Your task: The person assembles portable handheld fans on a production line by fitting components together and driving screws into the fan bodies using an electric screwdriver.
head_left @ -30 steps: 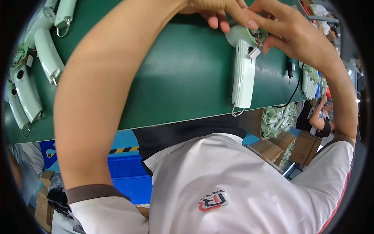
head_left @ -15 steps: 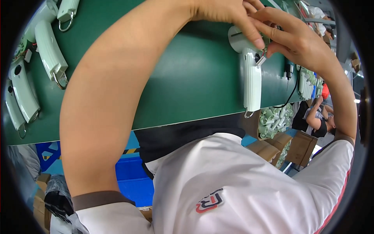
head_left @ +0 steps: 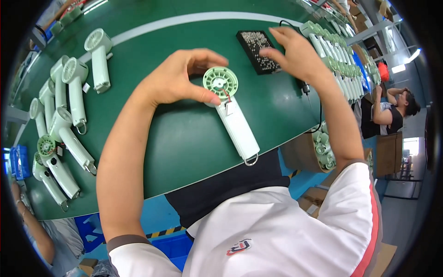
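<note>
A pale-green handheld fan point(head_left: 237, 127) lies on the green table in front of me, its round head away from me and the wire loop at its handle end toward me. Its head is uncovered, showing a ribbed ring, red wires and a small white connector. My left hand point(head_left: 184, 76) curves about the head, thumb at the lower left rim and fingers by the upper edge; the fingers are partly blurred. My right hand point(head_left: 297, 55) is empty, with thumb and fingers spread, beside a black tray point(head_left: 264, 67) holding many small metal pieces, probably screws.
Several similar fans point(head_left: 74, 87) lie at the left. Rows of pale-green fans point(head_left: 339, 69) stand at the right, near a dark screwdriver-like tool point(head_left: 305, 87) with a cable. A carton of green parts point(head_left: 302, 152) sits below the table edge. Another person point(head_left: 387, 106) is at the far right.
Both hands were together over the fan's head. My right hand has moved away to the tray, while my left stays at the head. The view has shifted, showing more of the table.
</note>
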`<move>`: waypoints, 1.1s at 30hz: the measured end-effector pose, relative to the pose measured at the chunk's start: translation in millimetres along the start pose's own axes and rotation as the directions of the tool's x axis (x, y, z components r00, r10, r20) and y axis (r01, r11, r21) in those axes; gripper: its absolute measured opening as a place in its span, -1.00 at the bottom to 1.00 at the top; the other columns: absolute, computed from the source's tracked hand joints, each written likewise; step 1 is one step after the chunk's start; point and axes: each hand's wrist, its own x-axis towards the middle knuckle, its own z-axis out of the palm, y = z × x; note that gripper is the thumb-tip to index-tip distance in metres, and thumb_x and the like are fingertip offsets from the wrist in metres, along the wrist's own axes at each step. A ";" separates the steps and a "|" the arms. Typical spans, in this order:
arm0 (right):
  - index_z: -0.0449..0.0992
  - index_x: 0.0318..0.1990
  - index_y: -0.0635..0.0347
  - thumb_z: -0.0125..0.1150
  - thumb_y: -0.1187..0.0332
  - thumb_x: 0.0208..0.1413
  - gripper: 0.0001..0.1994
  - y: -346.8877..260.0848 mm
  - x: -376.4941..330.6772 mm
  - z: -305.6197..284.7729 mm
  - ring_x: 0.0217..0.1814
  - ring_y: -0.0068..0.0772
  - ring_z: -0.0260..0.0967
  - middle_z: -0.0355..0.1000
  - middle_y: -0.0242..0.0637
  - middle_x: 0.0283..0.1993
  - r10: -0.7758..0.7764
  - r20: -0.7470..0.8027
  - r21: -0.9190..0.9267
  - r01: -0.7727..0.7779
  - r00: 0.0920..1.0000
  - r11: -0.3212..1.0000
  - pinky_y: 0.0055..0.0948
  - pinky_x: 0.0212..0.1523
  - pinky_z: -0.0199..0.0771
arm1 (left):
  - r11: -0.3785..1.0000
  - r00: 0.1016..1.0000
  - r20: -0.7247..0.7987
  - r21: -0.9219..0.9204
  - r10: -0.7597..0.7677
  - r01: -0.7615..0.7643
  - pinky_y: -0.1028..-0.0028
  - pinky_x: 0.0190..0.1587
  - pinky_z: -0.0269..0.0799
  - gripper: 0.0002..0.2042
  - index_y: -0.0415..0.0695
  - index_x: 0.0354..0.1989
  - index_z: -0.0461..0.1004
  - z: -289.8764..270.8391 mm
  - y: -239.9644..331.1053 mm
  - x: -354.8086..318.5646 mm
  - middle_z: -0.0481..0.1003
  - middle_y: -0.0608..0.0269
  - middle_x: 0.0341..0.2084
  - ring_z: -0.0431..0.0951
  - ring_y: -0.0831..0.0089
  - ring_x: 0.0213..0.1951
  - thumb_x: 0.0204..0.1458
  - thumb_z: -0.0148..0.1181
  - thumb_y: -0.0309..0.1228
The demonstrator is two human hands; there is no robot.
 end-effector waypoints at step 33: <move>0.59 -0.34 0.33 0.31 0.00 0.22 -0.55 79.5 -51.1 63.4 -0.40 -0.17 0.57 0.53 -0.16 -0.48 0.699 0.090 0.220 -0.698 0.710 0.681 -0.20 -0.35 0.54 | 0.994 0.994 -0.009 0.005 -0.112 0.112 0.38 0.30 0.37 -0.33 -0.23 0.19 0.50 12.4 21.9 -20.2 0.59 0.22 0.04 0.56 0.43 0.12 -0.20 0.60 -0.52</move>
